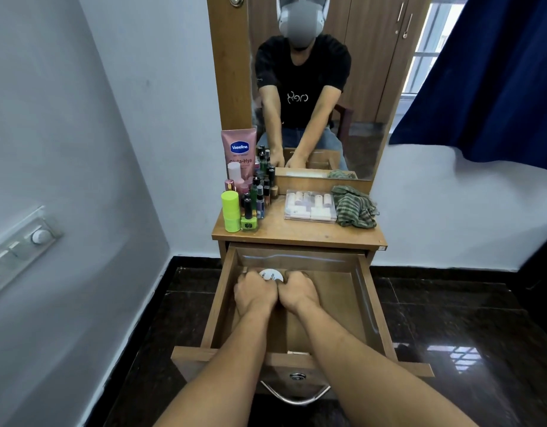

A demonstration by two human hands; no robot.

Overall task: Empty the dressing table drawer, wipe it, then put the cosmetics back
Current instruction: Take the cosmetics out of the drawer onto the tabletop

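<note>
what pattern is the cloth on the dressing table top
The cloth is green with darker stripes; the head view shows it best.

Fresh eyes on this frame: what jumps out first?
Both hands meet inside the open drawer: the left hand and right hand curl round a white round tub near its back. On the tabletop, a crowd of cosmetics bottles stands at the left, with a clear plastic box and a crumpled green striped cloth to the right. The mirror behind reflects the person.
</note>
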